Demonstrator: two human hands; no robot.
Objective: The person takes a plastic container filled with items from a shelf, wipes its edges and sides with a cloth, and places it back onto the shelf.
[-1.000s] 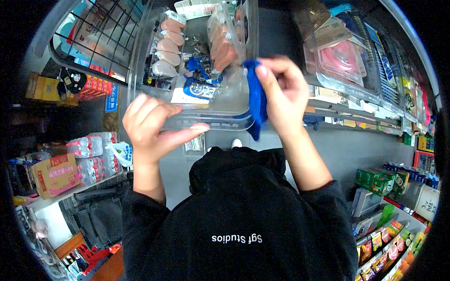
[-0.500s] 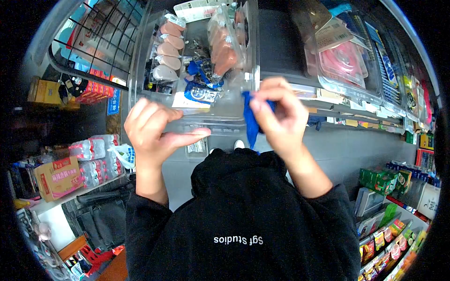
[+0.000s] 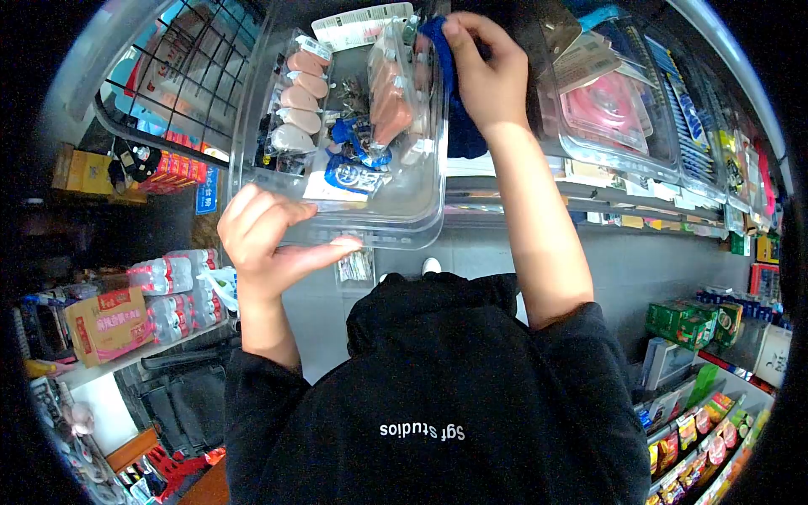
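Note:
My left hand grips the near left corner of a clear plastic bin, thumb along the front and fingers at the rim. Packs of rounded peach-toned pieces fill the bin's left side, with similar packs on the right. Between them lie crumpled blue packets and, at the back, a white printed card. Pinched in my right hand is a blue cloth, which hangs down along the outside of the bin's right wall, near its far end.
More clear bins with packaged goods stand on the shelf to the right. A black wire basket is at the upper left. Bottled-water packs and a cardboard box sit at the left; snack racks are at lower right.
My right hand has moved away from me with the blue cloth, from the bin's near right corner to the far part of its right side. The bin has shifted slightly left.

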